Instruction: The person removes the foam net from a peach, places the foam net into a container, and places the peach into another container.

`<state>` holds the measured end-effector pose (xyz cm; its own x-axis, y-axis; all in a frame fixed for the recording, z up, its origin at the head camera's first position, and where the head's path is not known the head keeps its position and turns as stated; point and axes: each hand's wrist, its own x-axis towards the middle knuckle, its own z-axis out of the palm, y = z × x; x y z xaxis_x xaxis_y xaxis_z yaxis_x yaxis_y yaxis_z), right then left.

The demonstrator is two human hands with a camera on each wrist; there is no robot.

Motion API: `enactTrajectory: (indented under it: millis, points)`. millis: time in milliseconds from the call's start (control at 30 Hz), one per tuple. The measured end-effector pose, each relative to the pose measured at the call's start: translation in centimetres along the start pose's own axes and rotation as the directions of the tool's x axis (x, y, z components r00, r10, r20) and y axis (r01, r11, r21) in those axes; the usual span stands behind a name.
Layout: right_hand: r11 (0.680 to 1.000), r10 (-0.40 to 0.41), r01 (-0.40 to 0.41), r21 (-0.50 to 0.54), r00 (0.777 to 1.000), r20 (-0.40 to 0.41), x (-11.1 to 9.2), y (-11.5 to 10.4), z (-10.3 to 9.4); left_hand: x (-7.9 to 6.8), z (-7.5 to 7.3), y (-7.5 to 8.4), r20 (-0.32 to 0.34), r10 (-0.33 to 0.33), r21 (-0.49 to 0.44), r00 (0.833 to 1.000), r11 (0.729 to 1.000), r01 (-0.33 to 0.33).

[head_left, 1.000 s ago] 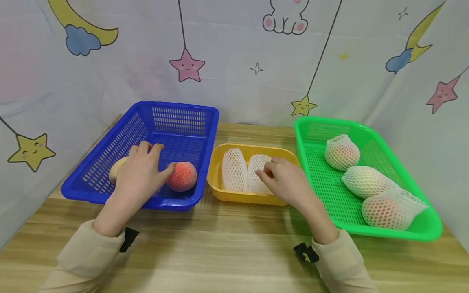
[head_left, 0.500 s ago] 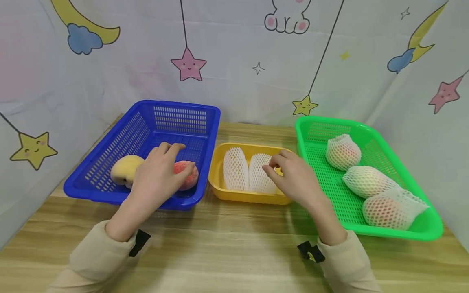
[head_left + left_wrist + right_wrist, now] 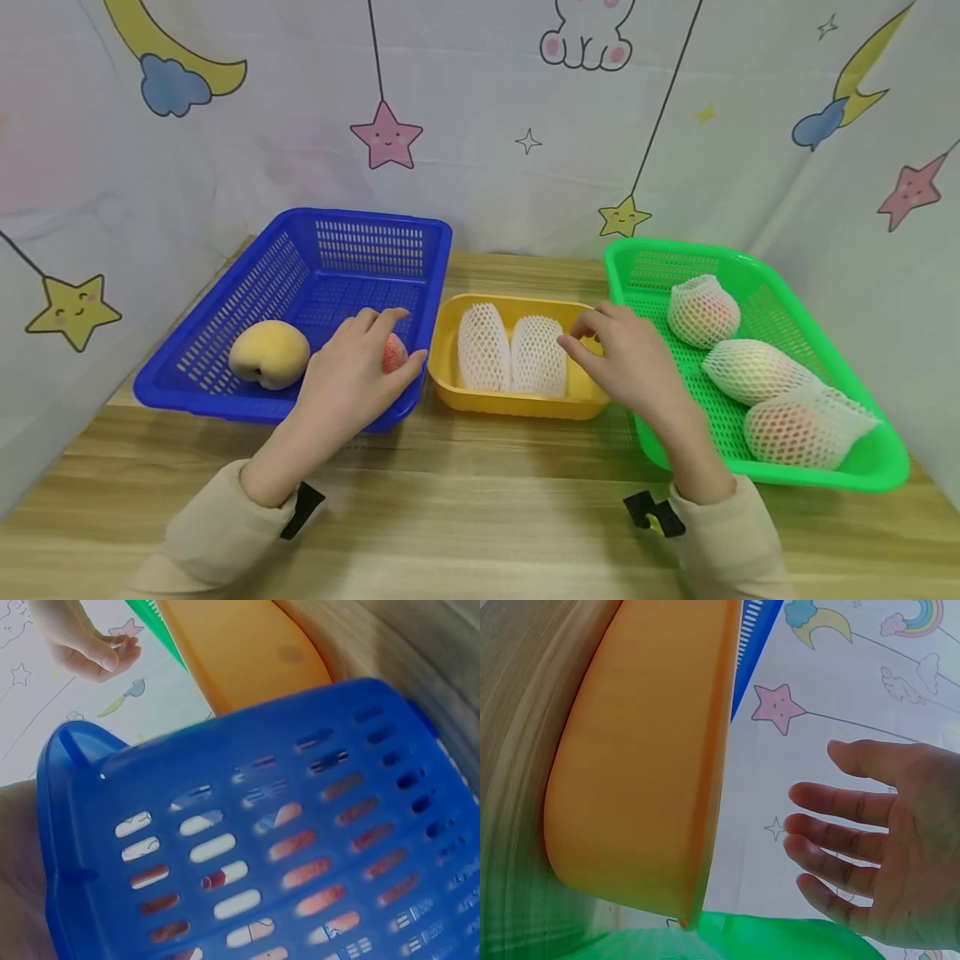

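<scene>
My left hand (image 3: 352, 367) hovers over the front right of the blue basket (image 3: 288, 221), thumb and fingers apart. Beneath it a red, fuzzy peach (image 3: 393, 353) is partly hidden. To its left lies a yellowish peach (image 3: 270, 354). Above the right end of the yellow tray (image 3: 517, 405) is my right hand (image 3: 622, 354); the right wrist view shows its fingers (image 3: 840, 802) loosely bent with nothing in them. Two white foam net sleeves, a left one (image 3: 482, 346) and a right one (image 3: 538, 354), lie in the tray.
On the right a green basket (image 3: 795, 477) holds net-wrapped fruit: one at the back (image 3: 702, 312), one in the middle (image 3: 750, 371) and one in front (image 3: 795, 427). Bare wooden table (image 3: 480, 517) lies in front. A patterned curtain (image 3: 480, 192) hangs behind.
My left hand has moved right, from between the two peaches to over the red one, uncovering the yellowish peach. My right hand has drifted right, off the right foam net.
</scene>
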<state>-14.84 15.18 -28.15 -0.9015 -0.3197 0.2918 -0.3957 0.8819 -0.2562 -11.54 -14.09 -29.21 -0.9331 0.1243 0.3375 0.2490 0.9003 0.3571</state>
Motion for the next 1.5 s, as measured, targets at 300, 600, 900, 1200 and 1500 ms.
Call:
enactTrajectory:
  millis: [300,600,900,1200,1500]
  points:
    - [0.999,0.041,-0.04,-0.008,0.999,0.016,-0.8,0.6,-1.1,-0.3,0.5,0.7,0.04,0.019,0.017,0.999,1.0,-0.019]
    - [0.998,0.052,-0.052,-0.029,0.999,-0.008,-1.8,2.2,-2.0,-0.5,1.0,1.1,0.093,0.029,0.044,0.995,0.998,-0.034]
    - [0.991,-0.007,-0.006,-0.13,0.995,-0.101,-3.1,4.1,-1.9,-0.8,1.2,1.2,0.081,0.061,0.058,0.995,0.996,-0.066]
    - [0.975,0.013,-0.034,-0.219,0.995,-0.1,-4.7,6.2,-2.0,-1.3,1.5,1.5,0.032,0.1,0.093,0.994,0.99,-0.103]
    - [0.973,0.056,-0.079,-0.215,0.992,-0.113,-6.4,8.5,-2.0,-1.8,2.5,1.5,-0.088,0.211,0.15,0.974,0.969,-0.197]
